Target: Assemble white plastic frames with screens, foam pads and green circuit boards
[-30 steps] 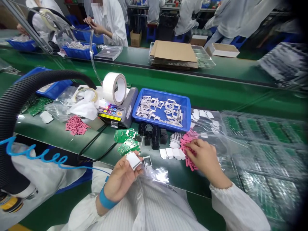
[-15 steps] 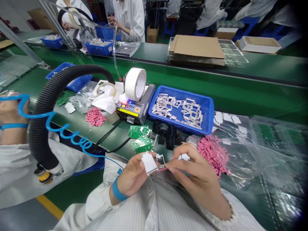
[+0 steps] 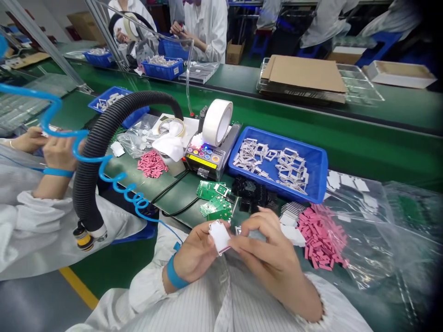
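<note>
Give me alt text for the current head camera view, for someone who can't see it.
A left hand holds a small white piece, with the right hand at its edge, where some pink shows. On the workbench beyond are green circuit boards, a blue tray of white frames, a tape dispenser and, at right, a heap of pink strips.

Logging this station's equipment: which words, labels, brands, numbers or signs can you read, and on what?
"ZCUT-", last character unclear: on the tape dispenser.
Too small: print on its yellow label, any marks on its buttons.
Too blurred: white label on a far blue bin; dark marks on the cardboard stack.
</note>
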Action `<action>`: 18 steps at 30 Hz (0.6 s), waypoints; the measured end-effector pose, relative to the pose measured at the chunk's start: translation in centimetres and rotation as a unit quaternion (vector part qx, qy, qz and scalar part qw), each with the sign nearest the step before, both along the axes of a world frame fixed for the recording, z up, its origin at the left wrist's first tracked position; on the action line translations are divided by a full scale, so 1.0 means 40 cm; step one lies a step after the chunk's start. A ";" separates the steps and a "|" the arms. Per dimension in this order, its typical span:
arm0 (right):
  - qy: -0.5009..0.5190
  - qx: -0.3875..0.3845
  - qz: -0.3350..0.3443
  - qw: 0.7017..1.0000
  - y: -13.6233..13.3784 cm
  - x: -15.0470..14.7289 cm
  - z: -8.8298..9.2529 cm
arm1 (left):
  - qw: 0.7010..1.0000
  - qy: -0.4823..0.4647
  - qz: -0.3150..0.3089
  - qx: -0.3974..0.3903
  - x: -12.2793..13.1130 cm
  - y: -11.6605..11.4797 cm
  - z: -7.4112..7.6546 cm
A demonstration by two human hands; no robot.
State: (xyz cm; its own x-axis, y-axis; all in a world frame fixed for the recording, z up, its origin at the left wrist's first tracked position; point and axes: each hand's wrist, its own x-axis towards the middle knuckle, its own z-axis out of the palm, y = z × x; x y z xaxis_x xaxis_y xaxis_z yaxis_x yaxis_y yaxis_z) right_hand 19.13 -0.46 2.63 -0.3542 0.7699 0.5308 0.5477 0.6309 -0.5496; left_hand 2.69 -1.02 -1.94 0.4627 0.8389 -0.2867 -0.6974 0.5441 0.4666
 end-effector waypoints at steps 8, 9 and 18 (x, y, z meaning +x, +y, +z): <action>-0.180 0.094 -0.038 0.978 0.010 -0.013 -0.028 | 0.995 0.041 0.091 0.010 -0.027 0.005 -0.001; -0.161 0.077 -0.040 0.983 0.013 -0.018 -0.029 | 0.995 0.044 0.092 0.021 -0.025 0.006 0.000; -0.033 0.021 -0.049 0.998 0.046 -0.075 -0.026 | 0.921 0.309 0.121 0.206 -0.074 0.015 0.007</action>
